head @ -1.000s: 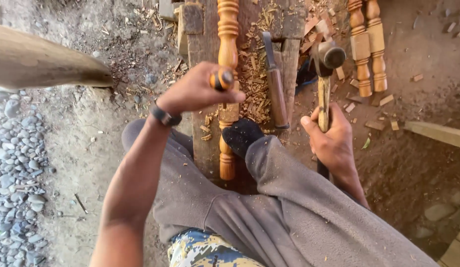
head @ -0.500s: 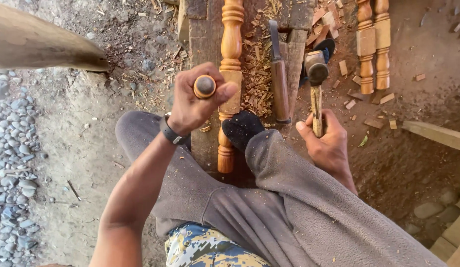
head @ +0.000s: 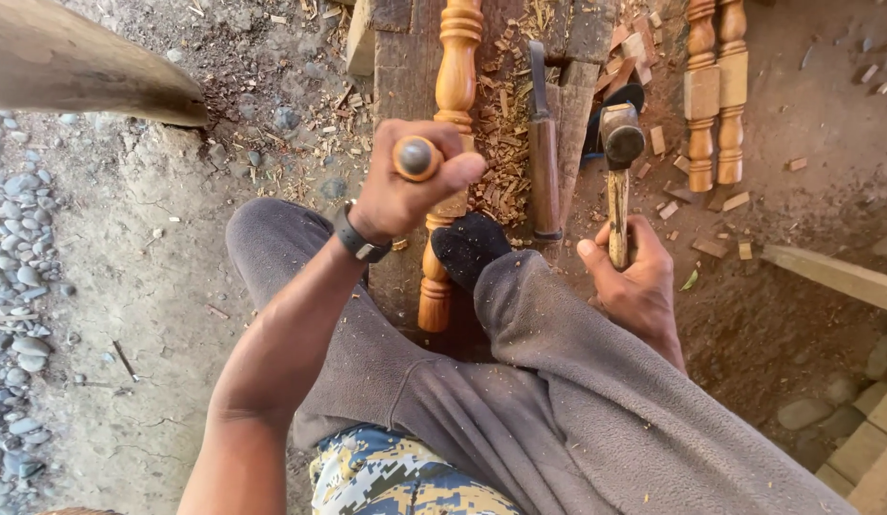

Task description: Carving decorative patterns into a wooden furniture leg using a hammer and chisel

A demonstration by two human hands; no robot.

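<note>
Chisel (head: 417, 157) gripped in left hand (head: 405, 191) over turned spindle (head: 453, 105); right hand (head: 634, 281) grips hammer (head: 619, 167).

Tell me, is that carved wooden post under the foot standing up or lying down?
Lying down. The carved post lies flat along the plank, pinned by a dark-socked foot, with wood chips beside it.

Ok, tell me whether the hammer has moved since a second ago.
Yes. The hammer in the right hand has dropped: its head, earlier level with the spare chisel's blade tip, now sits beside the blade's middle.
</note>
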